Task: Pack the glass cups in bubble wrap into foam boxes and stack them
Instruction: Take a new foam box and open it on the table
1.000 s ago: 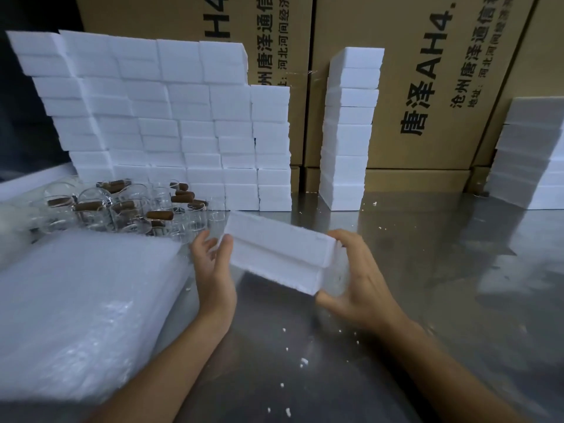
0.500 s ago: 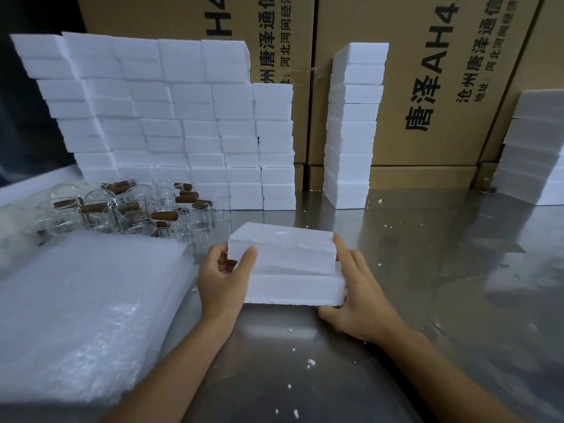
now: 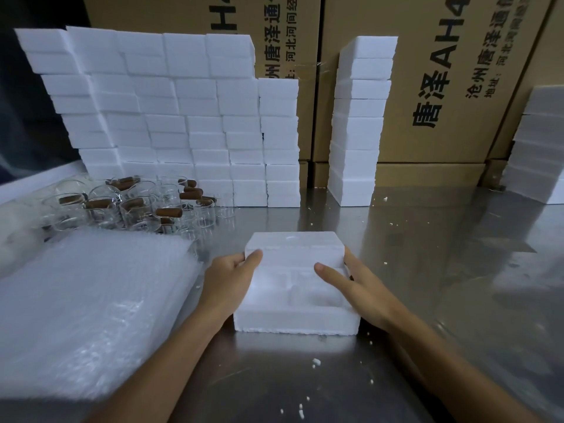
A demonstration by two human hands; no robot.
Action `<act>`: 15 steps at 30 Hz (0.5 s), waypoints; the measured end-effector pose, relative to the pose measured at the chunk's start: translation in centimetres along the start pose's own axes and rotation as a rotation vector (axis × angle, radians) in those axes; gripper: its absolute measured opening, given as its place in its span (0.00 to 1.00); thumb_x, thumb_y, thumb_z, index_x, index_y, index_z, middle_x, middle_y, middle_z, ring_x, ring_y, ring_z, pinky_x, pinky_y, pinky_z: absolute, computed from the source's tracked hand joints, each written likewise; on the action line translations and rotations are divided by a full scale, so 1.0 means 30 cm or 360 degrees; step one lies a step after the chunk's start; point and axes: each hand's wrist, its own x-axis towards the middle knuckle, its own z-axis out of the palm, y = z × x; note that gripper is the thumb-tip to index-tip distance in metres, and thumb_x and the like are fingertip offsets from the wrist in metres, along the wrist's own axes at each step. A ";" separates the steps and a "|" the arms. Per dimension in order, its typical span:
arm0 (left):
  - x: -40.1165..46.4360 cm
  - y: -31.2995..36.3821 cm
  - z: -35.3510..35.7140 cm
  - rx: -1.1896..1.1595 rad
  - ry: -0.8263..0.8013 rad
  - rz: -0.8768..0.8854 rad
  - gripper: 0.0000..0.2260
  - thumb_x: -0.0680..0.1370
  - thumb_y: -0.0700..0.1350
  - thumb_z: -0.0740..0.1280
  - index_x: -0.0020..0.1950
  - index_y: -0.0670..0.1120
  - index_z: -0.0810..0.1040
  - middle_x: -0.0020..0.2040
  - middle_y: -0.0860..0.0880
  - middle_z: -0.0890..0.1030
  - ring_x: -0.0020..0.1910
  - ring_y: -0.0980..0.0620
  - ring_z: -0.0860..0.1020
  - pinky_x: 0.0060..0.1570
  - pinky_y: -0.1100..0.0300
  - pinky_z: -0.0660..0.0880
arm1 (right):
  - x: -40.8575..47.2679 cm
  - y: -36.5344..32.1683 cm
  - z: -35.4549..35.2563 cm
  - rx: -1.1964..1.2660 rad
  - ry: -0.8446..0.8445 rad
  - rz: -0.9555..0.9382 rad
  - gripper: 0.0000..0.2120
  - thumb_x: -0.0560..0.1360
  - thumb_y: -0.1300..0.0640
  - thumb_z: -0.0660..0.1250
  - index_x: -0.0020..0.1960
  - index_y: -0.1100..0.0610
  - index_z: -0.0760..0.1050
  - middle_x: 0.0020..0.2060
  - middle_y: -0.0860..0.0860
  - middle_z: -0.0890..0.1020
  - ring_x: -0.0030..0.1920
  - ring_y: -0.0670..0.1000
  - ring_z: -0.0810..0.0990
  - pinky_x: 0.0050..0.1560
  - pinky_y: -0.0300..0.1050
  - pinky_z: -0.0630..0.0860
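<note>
A white foam box stands on the steel table in front of me. Its lid [image 3: 293, 249] is raised and shifted toward the far side, which exposes the compartments of the base [image 3: 294, 319]. My left hand [image 3: 232, 274] grips the lid's left end. My right hand [image 3: 354, 280] holds its right end, thumb stretched over the open base. Several glass cups [image 3: 134, 203] with brown handles lie in a cluster at the left, behind a thick stack of bubble wrap [image 3: 85, 300].
A wall of stacked foam boxes [image 3: 171, 117] rises behind the cups. A single foam column [image 3: 361, 117] and another foam stack [image 3: 538, 148] stand further right. Cardboard cartons [image 3: 442, 71] line the back. Foam crumbs dot the steel table [image 3: 442, 270].
The foam box went from tilted in the air between my hands down onto the table. Its lid has since come up and back, uncovering the base.
</note>
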 end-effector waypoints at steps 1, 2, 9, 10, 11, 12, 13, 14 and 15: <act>-0.003 0.006 -0.001 0.0050 -0.0009 -0.0016 0.24 0.79 0.56 0.66 0.31 0.48 0.58 0.21 0.55 0.56 0.20 0.55 0.58 0.24 0.64 0.55 | 0.006 -0.002 0.002 -0.0027 0.0010 0.0044 0.32 0.68 0.30 0.67 0.68 0.41 0.70 0.59 0.36 0.81 0.59 0.40 0.79 0.66 0.47 0.73; -0.002 0.006 -0.004 0.0087 -0.0011 -0.0027 0.25 0.79 0.57 0.65 0.31 0.49 0.57 0.21 0.55 0.56 0.20 0.55 0.58 0.26 0.61 0.56 | 0.013 -0.003 0.003 -0.0082 0.0031 0.0080 0.31 0.68 0.29 0.66 0.67 0.43 0.72 0.59 0.38 0.81 0.58 0.41 0.80 0.64 0.46 0.74; 0.049 -0.043 -0.024 0.0186 0.0180 -0.0123 0.30 0.77 0.60 0.66 0.25 0.47 0.56 0.19 0.53 0.59 0.24 0.49 0.63 0.32 0.57 0.60 | 0.062 -0.018 0.034 -0.0511 0.0300 0.0147 0.21 0.75 0.31 0.60 0.34 0.45 0.65 0.31 0.42 0.72 0.36 0.45 0.72 0.39 0.42 0.67; 0.058 -0.053 -0.031 0.0209 0.0208 -0.0140 0.30 0.77 0.61 0.66 0.25 0.47 0.57 0.19 0.53 0.60 0.24 0.49 0.63 0.32 0.57 0.61 | 0.078 -0.022 0.043 -0.0546 0.0317 0.0149 0.22 0.76 0.31 0.59 0.34 0.46 0.62 0.31 0.43 0.70 0.36 0.47 0.70 0.38 0.43 0.66; 0.064 -0.060 -0.039 0.0233 0.0241 -0.0154 0.30 0.76 0.62 0.66 0.25 0.47 0.57 0.18 0.53 0.60 0.23 0.49 0.64 0.31 0.57 0.62 | 0.094 -0.027 0.054 -0.0567 0.0334 0.0151 0.23 0.76 0.32 0.58 0.33 0.48 0.61 0.30 0.44 0.69 0.34 0.47 0.69 0.36 0.44 0.65; 0.072 -0.067 -0.047 0.0246 0.0263 -0.0171 0.30 0.76 0.63 0.66 0.25 0.47 0.58 0.18 0.53 0.61 0.22 0.49 0.64 0.30 0.58 0.62 | 0.110 -0.030 0.066 -0.0579 0.0356 0.0154 0.25 0.77 0.33 0.58 0.32 0.50 0.61 0.28 0.46 0.69 0.32 0.48 0.69 0.34 0.44 0.64; 0.080 -0.072 -0.054 0.0261 0.0287 -0.0188 0.29 0.76 0.63 0.66 0.25 0.47 0.58 0.17 0.53 0.62 0.22 0.50 0.64 0.30 0.58 0.63 | 0.127 -0.034 0.078 -0.0593 0.0378 0.0163 0.26 0.78 0.35 0.58 0.31 0.52 0.61 0.27 0.47 0.69 0.31 0.49 0.68 0.32 0.45 0.64; 0.088 -0.075 -0.059 0.0273 0.0300 -0.0210 0.29 0.75 0.63 0.67 0.25 0.47 0.58 0.17 0.52 0.62 0.21 0.50 0.65 0.29 0.58 0.63 | 0.143 -0.036 0.086 -0.0611 0.0389 0.0176 0.26 0.79 0.37 0.58 0.31 0.53 0.61 0.26 0.47 0.69 0.30 0.50 0.68 0.32 0.45 0.64; 0.093 -0.078 -0.062 0.0286 0.0311 -0.0231 0.29 0.75 0.62 0.67 0.24 0.47 0.59 0.17 0.52 0.63 0.21 0.49 0.66 0.29 0.58 0.64 | 0.158 -0.036 0.091 -0.0630 0.0390 0.0194 0.25 0.79 0.39 0.59 0.30 0.54 0.61 0.26 0.48 0.69 0.30 0.51 0.69 0.32 0.45 0.65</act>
